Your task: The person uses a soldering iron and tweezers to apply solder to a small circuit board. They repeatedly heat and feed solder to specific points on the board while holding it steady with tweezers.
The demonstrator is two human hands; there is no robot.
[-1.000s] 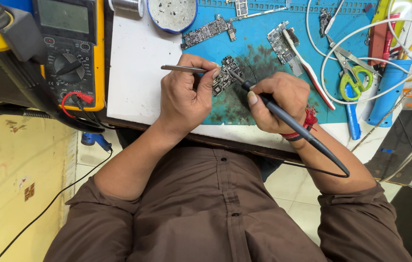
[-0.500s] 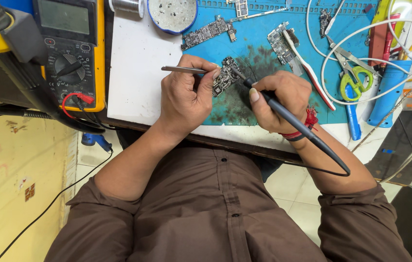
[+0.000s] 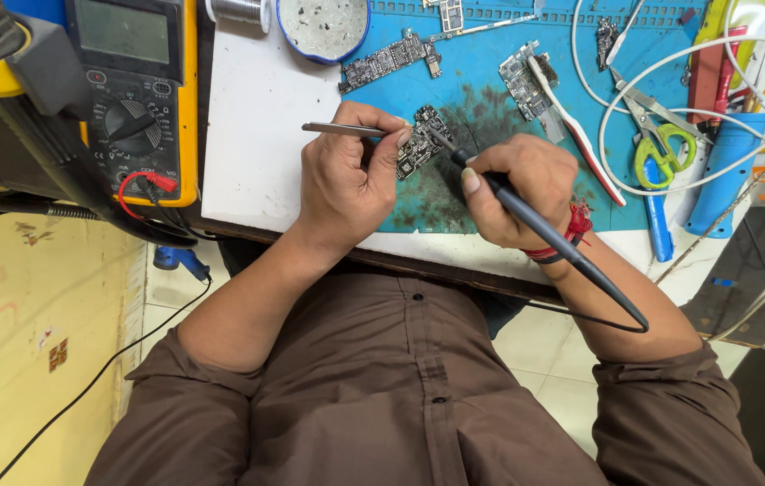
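My left hand (image 3: 346,184) is closed around a pair of metal tweezers (image 3: 342,130), thumb and fingers pinched on them, with the blunt end sticking out to the left past my knuckles. The tips are hidden behind my fingers, so I cannot tell whether they grip anything. This hand sits just beside a small circuit board (image 3: 420,142), which lies on the blue mat (image 3: 481,90) at a slant, on a dark, sooty patch of the mat. My fingertips touch the board's left edge.

My right hand (image 3: 517,189) is wrapped like a pen grip around a black soldering iron (image 3: 526,216). Its thin tip points up and to the left and meets the top right corner of the circuit board. The handle runs down across my wrist, past a red thread bracelet (image 3: 576,225), and its black cable loops under my forearm.

The mat lies on a white worktop (image 3: 256,135). To the left stands a yellow multimeter (image 3: 144,90) with red and black leads plugged in. Above my hands are a round tin (image 3: 323,27) and more loose circuit boards (image 3: 387,61). To the right lie a white toothbrush (image 3: 576,135), scissors with green handles (image 3: 657,144) and white cables (image 3: 670,67), well apart from the board I am working on.
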